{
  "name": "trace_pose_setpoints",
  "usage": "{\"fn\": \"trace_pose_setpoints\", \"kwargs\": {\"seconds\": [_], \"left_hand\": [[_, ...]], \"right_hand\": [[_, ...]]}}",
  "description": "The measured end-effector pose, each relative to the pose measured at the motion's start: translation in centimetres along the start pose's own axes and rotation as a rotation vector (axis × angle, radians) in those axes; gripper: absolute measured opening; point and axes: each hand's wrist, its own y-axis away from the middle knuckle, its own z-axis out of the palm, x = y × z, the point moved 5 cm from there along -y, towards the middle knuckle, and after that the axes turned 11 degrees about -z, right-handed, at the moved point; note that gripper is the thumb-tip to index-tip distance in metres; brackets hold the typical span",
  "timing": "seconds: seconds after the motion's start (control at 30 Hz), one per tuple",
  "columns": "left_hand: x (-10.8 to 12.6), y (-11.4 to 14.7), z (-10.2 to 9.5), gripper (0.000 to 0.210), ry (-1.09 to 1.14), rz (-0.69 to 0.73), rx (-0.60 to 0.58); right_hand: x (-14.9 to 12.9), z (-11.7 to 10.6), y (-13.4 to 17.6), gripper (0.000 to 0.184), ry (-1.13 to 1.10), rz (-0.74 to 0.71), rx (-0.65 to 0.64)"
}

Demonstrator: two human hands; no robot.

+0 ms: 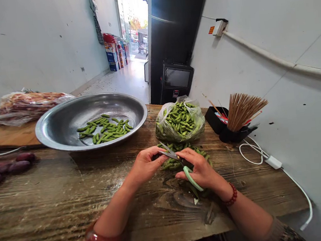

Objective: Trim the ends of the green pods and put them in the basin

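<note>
The right hand (201,169) grasps the scissors (186,171) by their pale green handle, with the blades parted, while the left hand (146,165) brings its thumb and fingers close around the blade tips, and I cannot tell whether a pod is between them. Below the scissors, a loose pile of green pods (170,165) lies on the wooden desk (100,206), just in front of the clear plastic bag (164,134), which is full of pods. To the left, the wide metal basin (48,136) holds a smaller number of pods, spread on its bottom.
</note>
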Motion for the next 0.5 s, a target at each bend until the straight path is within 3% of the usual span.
{"fn": "trace_pose_setpoints", "kwargs": {"seconds": [0.33,0.5], "left_hand": [[-0.28,0.03,0.59,0.014,-0.051,0.019,-0.033],[-0.48,-0.05,0.80,0.014,-0.015,-0.004,-0.057]], "right_hand": [[-0.10,0.32,0.08,0.058,-0.023,-0.023,0.002],[-0.24,0.40,0.15,0.051,-0.025,-0.037,0.011]]}}
